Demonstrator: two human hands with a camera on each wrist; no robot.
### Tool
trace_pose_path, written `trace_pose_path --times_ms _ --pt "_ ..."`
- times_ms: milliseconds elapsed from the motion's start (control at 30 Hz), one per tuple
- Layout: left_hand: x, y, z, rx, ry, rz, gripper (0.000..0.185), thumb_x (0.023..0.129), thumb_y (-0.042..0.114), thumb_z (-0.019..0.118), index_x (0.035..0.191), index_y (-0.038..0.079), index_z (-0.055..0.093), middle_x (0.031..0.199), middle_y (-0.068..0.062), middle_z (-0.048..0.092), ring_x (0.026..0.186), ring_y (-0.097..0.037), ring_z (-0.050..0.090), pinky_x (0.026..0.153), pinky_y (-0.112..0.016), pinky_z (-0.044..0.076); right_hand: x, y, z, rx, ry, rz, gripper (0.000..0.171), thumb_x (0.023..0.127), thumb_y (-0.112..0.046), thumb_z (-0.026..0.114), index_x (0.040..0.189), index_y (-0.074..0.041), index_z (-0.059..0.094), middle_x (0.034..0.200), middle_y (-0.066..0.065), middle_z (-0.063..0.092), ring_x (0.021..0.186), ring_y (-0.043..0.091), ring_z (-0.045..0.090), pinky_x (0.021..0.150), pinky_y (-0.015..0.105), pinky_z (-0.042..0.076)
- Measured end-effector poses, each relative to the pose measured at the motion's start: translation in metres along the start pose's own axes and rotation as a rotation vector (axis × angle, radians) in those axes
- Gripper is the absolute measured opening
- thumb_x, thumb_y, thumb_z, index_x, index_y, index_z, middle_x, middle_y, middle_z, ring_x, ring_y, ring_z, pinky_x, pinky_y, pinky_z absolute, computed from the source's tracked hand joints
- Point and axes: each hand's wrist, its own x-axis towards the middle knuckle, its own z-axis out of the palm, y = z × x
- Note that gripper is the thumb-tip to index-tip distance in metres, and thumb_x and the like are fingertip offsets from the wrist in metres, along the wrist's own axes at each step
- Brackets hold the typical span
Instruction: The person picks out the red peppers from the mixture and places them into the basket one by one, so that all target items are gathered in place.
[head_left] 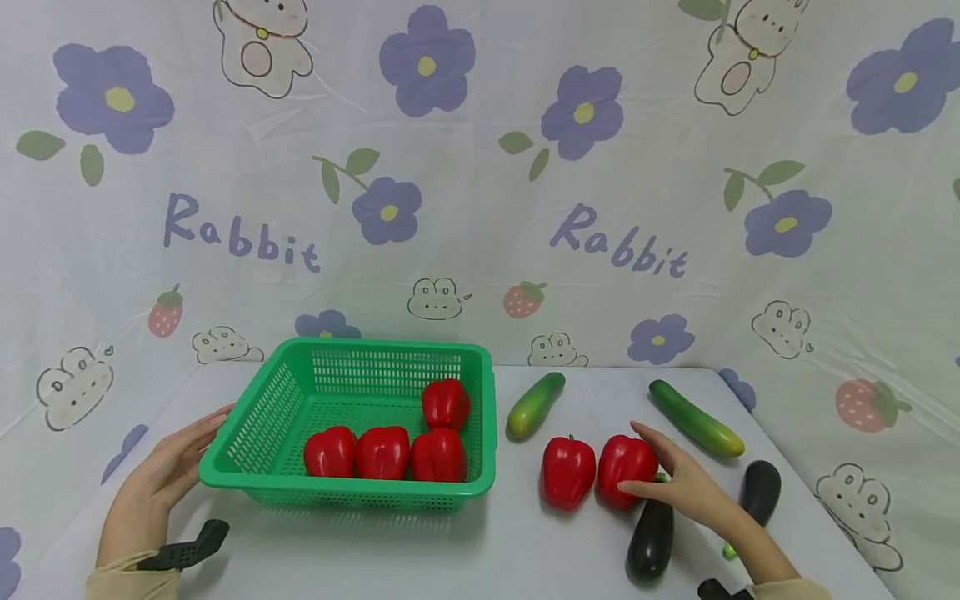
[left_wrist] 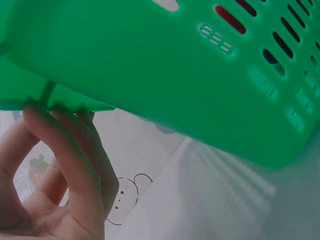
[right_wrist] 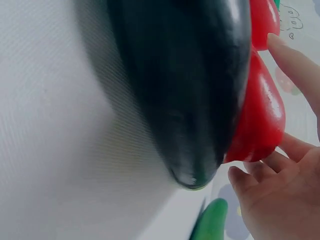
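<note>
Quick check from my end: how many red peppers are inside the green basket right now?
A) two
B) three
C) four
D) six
C: the head view shows four red peppers inside the green basket, three in a front row and one behind them; two more lie outside on the table, where the right hand touches one of them.

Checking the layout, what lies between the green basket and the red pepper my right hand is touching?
In the head view, a cucumber and another red pepper lie between the basket and the touched pepper.
</note>
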Motion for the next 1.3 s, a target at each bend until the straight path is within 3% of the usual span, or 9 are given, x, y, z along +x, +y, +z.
trace_pose_path --times_ms 433,1300 --pt "0.000 0.000 -0.001 -0.019 -0.038 0.005 0.031 0.098 0.016 0.039 0.109 0.025 0.066 0.107 0.011 0.066 0.098 -0.008 0.063 0.081 -0.026 0.052 0.001 0.007 0.005 0.017 0.007 0.040 0.093 0.067 -0.039 0.077 0.142 -0.019 0.025 0.142 0.019 0.032 0.130 0.044 0.029 0.088 0.048 0.048" --pt "-0.001 0.000 -0.001 -0.032 -0.041 0.006 0.030 0.098 0.015 0.039 0.109 0.025 0.066 0.106 0.010 0.067 0.097 -0.008 0.064 0.081 -0.026 0.053 0.002 0.010 0.006 0.048 0.025 0.053 0.090 0.068 -0.040 0.076 0.140 -0.018 0.027 0.142 0.017 0.033 0.131 0.043 0.029 0.091 0.049 0.046"
